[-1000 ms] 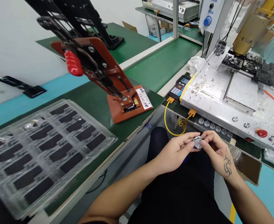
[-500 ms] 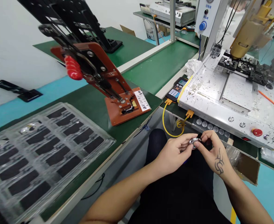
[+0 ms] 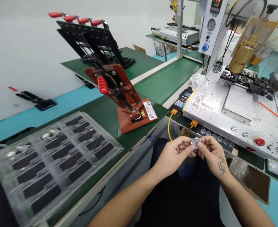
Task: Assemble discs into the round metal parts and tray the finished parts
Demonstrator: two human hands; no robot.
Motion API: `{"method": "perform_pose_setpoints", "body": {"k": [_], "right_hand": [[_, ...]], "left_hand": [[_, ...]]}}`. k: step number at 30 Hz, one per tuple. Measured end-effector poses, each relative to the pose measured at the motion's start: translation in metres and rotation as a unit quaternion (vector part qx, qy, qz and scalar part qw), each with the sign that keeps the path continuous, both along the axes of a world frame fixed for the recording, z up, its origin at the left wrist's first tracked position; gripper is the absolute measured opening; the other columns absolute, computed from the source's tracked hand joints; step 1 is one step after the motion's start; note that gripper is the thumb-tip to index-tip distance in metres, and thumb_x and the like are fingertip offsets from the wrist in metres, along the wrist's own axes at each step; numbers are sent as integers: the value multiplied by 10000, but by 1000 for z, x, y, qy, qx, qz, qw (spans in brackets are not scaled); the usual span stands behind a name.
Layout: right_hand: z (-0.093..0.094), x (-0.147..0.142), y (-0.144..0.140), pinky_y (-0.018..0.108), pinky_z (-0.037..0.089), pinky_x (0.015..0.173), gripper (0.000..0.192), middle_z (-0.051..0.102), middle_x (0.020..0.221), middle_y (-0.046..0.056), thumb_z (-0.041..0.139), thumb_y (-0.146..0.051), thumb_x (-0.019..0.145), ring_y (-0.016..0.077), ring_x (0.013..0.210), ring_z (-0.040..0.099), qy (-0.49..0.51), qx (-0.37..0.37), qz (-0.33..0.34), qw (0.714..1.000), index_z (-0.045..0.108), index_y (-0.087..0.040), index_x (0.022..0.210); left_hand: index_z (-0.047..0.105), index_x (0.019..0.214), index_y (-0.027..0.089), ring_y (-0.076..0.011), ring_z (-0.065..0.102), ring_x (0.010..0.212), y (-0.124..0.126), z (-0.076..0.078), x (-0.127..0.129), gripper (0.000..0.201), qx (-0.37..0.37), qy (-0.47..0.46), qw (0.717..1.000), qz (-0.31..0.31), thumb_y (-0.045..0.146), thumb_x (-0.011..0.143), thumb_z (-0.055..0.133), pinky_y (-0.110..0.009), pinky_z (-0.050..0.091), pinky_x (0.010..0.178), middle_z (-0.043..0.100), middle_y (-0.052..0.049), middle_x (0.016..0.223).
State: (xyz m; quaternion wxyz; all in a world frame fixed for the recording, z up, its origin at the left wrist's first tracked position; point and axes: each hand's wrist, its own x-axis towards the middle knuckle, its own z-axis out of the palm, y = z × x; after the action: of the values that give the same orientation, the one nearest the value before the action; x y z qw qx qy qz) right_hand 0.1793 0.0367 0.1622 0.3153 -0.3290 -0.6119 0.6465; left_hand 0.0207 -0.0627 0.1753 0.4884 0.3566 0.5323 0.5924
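Note:
A small round silver watch case [image 3: 195, 142] with a shiny rim is held up in front of my lap, its flat round face turned toward me. My left hand [image 3: 170, 157] pinches its left side, with the thumb on the lower left of the face. On the opposite side my right hand [image 3: 211, 155], tattooed near the wrist, grips the edge between thumb and fingers. Both hands are closed on it, and the curled fingers hide its underside.
Left on the green bench are a clear plastic tray [image 3: 91, 121] with dark slots and a brown clamp fixture [image 3: 127, 124] with a red handle. To the right stands a white dispensing machine [image 3: 207, 108] with a red button [image 3: 259, 142], beside a keypad controller [image 3: 182, 100].
The watch case has been tilted so its round face now shows, where mostly its edge showed before. Both hands still hold it. The head view has shifted, bringing more of the background in.

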Motion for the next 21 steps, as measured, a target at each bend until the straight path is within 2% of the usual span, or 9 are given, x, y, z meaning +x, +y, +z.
{"method": "perform_pose_setpoints", "body": {"k": [4,7,21], "right_hand": [[6,-2,-4,259,521,547,332,680,753,-5,809,-518,942,132,607,614,-4,10,29,1000,740,-218,1066],[11,-1,-4,278,542,555,306,692,720,0,795,-513,958,147,600,630,-19,31,38,999,751,-218,1028],[13,-6,-8,262,475,526,332,677,701,-7,800,-531,955,131,562,591,-31,1,66,997,717,-210,972]], "left_hand": [[755,1054,148,-177,741,805,-5,7,-2,233,13,46,999,8,368,980,745,-299,626,806,776,-56,889],[767,1057,153,-180,732,802,-7,10,-3,222,15,82,996,25,359,977,743,-293,608,783,775,-57,889],[736,992,147,-133,659,668,-12,14,-4,318,-1,-12,1000,23,434,900,837,-258,560,656,727,-31,804]]}}
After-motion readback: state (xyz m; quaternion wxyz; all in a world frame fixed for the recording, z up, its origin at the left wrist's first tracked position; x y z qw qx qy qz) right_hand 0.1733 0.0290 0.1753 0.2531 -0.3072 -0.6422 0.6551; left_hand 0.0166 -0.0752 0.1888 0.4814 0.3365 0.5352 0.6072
